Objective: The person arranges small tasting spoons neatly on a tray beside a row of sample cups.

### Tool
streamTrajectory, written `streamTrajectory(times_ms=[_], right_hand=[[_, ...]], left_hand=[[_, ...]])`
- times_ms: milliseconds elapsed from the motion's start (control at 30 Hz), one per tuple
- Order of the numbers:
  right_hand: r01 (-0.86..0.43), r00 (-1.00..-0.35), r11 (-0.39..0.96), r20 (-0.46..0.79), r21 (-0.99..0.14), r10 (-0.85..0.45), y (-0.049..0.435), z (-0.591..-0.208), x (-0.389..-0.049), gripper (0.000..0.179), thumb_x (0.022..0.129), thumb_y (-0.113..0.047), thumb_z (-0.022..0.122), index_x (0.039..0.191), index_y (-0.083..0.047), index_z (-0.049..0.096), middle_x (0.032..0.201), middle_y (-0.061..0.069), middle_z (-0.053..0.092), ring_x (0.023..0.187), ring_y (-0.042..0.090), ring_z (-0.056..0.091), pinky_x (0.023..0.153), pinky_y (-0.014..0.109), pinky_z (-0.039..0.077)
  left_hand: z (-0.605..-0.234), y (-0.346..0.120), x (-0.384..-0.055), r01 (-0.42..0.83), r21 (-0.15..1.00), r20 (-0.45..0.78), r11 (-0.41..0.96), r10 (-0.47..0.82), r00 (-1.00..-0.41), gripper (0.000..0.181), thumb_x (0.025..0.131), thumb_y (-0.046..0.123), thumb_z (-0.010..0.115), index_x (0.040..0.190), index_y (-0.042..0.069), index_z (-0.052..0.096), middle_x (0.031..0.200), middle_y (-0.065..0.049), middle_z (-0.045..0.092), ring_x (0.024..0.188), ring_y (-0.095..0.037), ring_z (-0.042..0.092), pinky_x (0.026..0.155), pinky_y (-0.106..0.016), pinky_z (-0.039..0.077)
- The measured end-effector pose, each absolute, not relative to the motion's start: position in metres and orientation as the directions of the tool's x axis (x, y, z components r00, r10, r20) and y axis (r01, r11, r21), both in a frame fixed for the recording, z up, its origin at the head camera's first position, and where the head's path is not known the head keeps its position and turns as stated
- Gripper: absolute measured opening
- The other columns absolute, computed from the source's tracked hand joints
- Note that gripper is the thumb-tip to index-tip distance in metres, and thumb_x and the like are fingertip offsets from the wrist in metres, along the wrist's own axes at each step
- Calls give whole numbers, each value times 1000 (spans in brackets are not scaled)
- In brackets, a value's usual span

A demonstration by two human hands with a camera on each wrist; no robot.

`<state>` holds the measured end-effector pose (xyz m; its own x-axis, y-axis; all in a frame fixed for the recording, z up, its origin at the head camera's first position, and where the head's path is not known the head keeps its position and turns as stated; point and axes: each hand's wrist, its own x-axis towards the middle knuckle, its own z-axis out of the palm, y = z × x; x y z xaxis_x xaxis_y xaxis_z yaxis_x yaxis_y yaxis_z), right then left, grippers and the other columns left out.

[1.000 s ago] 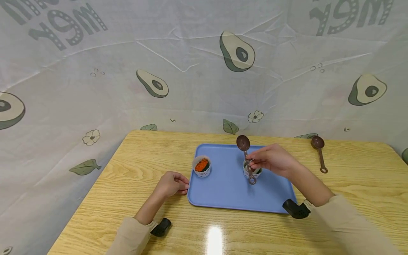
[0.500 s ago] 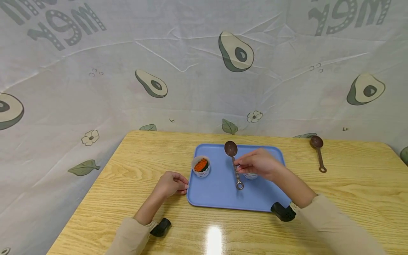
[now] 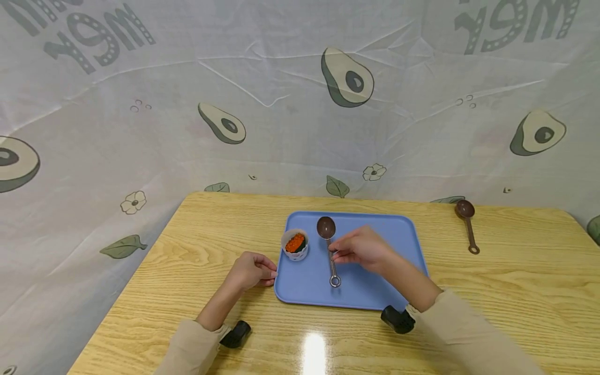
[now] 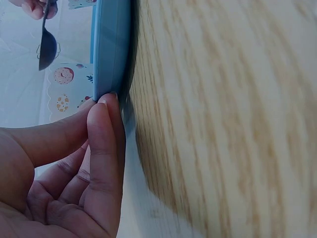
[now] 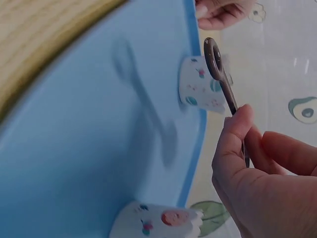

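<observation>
My left hand point(image 3: 251, 271) pinches the left rim of the blue tray point(image 3: 304, 291); in the left wrist view, its thumb and fingers point(image 4: 104, 134) close on that edge. My right hand point(image 3: 364, 251) holds a brown measuring spoon point(image 3: 326, 228) by its handle above the tray, bowl toward the back. Its shadow falls on the tray in the right wrist view. Left of the spoon stands a white paper cup point(image 3: 296, 255) holding gunkan sushi point(image 3: 295, 242) topped with orange roe. A second patterned paper cup point(image 5: 153, 222) appears in the right wrist view; my right hand hides it in the head view.
Another brown measuring spoon point(image 3: 469, 224) lies on the wooden table point(image 3: 220, 224) to the right of the tray. A pale cloth point(image 3: 281, 130) printed with avocados hangs behind the table. Black wrist devices point(image 3: 398, 319) sit at both sleeves.
My right hand has moved left with the spoon, from over the right-hand cup to beside the roe sushi cup. The left hand stays at the tray's rim.
</observation>
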<state>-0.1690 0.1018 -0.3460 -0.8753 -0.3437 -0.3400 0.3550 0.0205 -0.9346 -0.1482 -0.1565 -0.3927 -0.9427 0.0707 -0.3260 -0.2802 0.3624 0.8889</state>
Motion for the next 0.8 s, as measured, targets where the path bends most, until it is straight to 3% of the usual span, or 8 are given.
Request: streamTrajectory(times_ms=[500, 800], right_hand=[[366, -885, 15, -353, -931, -305, 87, -371, -162, 22, 89, 10, 45, 104, 25, 52, 81, 16, 63, 63, 14, 60, 66, 27, 55], [412, -875, 5, -397, -911, -275, 84, -380, -159, 23, 90, 8, 46, 106, 24, 53, 85, 18, 61, 63, 13, 60, 66, 27, 55]], left_hand=[[-391, -155, -148, -291, 882, -337, 371, 66, -939, 7, 78, -15, 61, 85, -14, 61, 66, -12, 59, 57, -16, 61, 58, -30, 56], [-390, -155, -147, -280, 876, -330, 393, 64, -942, 6, 79, -14, 61, 84, -13, 62, 66, -12, 59, 57, -16, 61, 57, -30, 56]])
